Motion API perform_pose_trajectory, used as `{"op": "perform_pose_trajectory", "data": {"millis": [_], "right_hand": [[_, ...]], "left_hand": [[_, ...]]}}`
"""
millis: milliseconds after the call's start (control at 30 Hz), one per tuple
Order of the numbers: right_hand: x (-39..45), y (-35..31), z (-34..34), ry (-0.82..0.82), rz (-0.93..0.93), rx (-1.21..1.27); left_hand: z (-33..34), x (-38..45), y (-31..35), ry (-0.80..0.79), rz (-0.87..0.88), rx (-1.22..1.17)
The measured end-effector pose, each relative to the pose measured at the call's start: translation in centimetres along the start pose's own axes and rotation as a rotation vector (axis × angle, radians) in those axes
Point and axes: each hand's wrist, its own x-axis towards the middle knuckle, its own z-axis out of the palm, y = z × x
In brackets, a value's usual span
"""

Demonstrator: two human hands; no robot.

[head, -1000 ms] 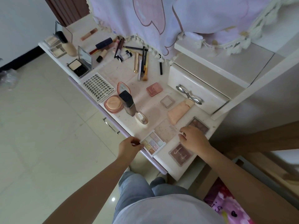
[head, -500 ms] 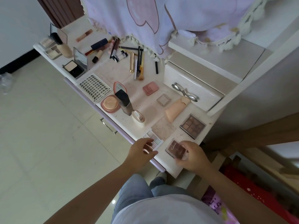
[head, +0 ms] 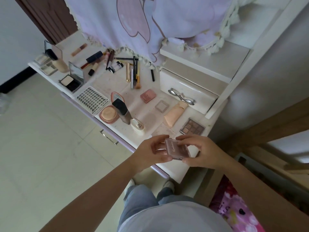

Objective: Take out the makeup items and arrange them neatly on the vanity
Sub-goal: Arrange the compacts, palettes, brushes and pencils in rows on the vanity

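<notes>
Both of my hands hold a closed mauve eyeshadow palette (head: 177,149) just above the front edge of the white vanity (head: 173,168). My left hand (head: 153,152) grips its left side and my right hand (head: 201,152) its right side. A pastel palette seen earlier is hidden behind my hands. Behind them lie an open brown palette (head: 192,127), a peach tube (head: 174,114), a small grey square compact (head: 161,106), a pink compact (head: 148,95) and a white round jar (head: 137,126).
A black-capped foundation bottle (head: 121,110) and a round peach compact (head: 108,114) stand mid-table, with a lash tray (head: 92,99) and a mirrored powder compact (head: 71,81) further left. Brushes and pencils (head: 133,72) lie at the back. A drawer unit (head: 187,91) stands at the right under a draped cloth (head: 142,22).
My right hand picked the mauve palette up off the vanity's front corner. My left hand left the pastel palette and joined it, so both hands now hold the mauve palette.
</notes>
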Motion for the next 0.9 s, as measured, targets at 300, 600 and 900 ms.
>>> {"op": "perform_pose_trajectory", "data": {"millis": [300, 600, 900], "right_hand": [[-0.7, 0.1, 0.9, 0.273, 0.092, 0.391], [-0.2, 0.5, 0.5, 0.312, 0.125, 0.569], [0.2, -0.2, 1.3, 0.378, 0.164, 0.535]], "left_hand": [[0.5, 0.1, 0.5, 0.199, 0.049, -0.26], [0.3, 0.2, 0.4, 0.285, 0.013, -0.335], [0.3, 0.1, 0.3, 0.378, -0.04, -0.437]]}}
